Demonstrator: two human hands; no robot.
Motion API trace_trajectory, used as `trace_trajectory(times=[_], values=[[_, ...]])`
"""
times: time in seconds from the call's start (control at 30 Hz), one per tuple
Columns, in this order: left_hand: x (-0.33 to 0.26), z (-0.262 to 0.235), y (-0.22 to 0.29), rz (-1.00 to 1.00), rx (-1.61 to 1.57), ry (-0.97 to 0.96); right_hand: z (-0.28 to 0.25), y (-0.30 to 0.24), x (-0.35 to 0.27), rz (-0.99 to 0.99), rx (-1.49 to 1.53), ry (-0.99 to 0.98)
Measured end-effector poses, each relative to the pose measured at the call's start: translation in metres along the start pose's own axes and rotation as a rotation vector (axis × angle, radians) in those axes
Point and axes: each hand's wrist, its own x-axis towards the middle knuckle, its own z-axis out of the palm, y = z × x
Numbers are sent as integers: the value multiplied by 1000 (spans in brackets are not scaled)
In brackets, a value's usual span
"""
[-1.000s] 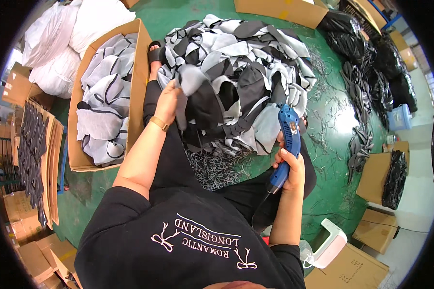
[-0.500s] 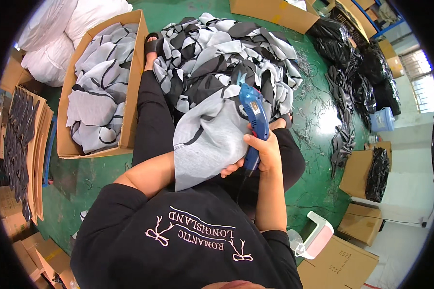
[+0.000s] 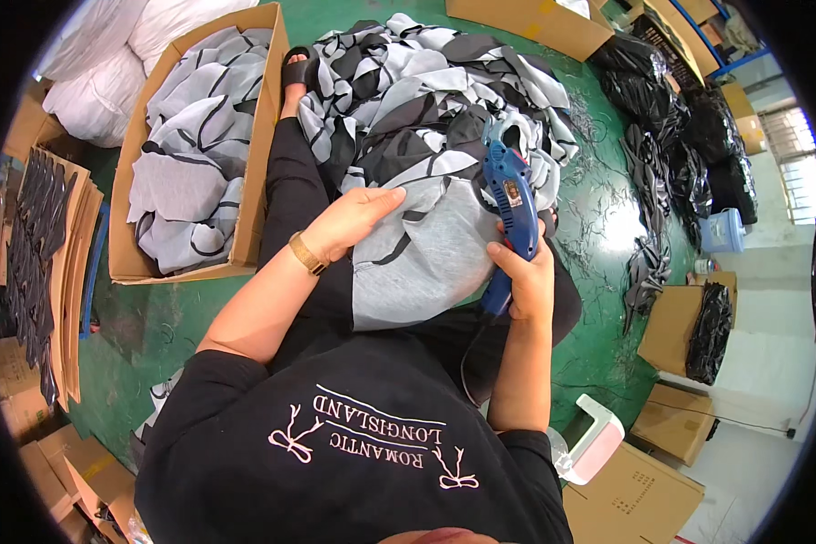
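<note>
Likely limp, the grey cloth (image 3: 422,276) is best held by its edge, seemingly pinched by the left hand (image 3: 349,224); a blue cutter (image 3: 513,204) is gripped by the right hand (image 3: 528,275).

"What carries everything here?"

"A green floor (image 3: 598,363). A heap of grey and black fabric pieces (image 3: 435,77) lies spread toward its far edge."

"And toward its left edge?"

"An open cardboard carton (image 3: 260,181) stands near the heap."

"Toward the right edge?"

"Thin dark strands (image 3: 589,258) lie scattered beside the heap, and shiny black plastic bags (image 3: 630,68) lie nearer that edge."
</note>
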Motion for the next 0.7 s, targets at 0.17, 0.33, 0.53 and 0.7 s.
trace_trajectory(times=[0.17,0.33,0.53,0.7], values=[[-15,20,24,79,-736,-73,4,7,6,40,26,-41],[-5,16,27,157,-681,68,2,20,16,57,40,-40],[-5,18,13,320,-592,202,0,4,3,74,167,-93],[-11,51,-3,228,-626,4,24,24,-10,85,-66,-143]])
